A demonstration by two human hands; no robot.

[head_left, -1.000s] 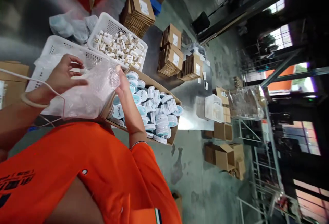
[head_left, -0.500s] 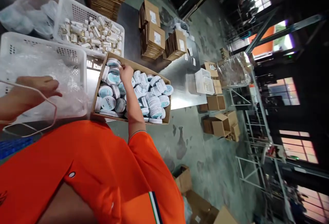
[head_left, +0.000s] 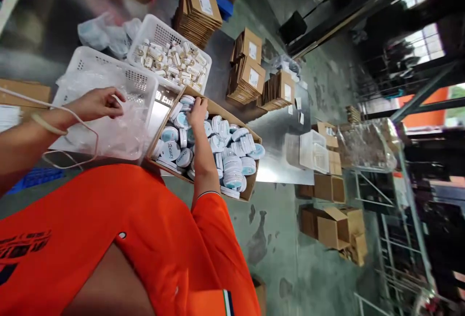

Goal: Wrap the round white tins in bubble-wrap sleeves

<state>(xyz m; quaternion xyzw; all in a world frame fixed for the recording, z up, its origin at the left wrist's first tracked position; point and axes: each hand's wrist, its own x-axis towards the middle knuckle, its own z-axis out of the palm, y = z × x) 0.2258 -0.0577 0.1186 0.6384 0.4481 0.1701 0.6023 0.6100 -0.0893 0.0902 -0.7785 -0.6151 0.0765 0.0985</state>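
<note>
My right hand (head_left: 198, 112) reaches into a cardboard box (head_left: 250, 188) at its upper left part. Its fingers curl down among round white and pale-blue tins (head_left: 170, 150), and what they grip is hidden. Above a white basket (head_left: 154, 88) full of clear plastic bags (head_left: 119, 127) hovers my left hand (head_left: 103, 104). Its fingers are bent and apart, and nothing shows between them. A thin pale cord (head_left: 85, 121) hangs by the left forearm.
Small bottles (head_left: 174, 64) fill a second white basket (head_left: 209, 62). Stacks of flat cardboard (head_left: 245, 81) stand along the metal table (head_left: 269, 129). Plastic-wrapped items (head_left: 96, 33) lie at the upper left. Open cartons (head_left: 332, 229) sit on the floor.
The view has shifted, so the table items appear further right and lower. My left hand's fingers have spread more. My right hand has gone from above the tins to down among them.
</note>
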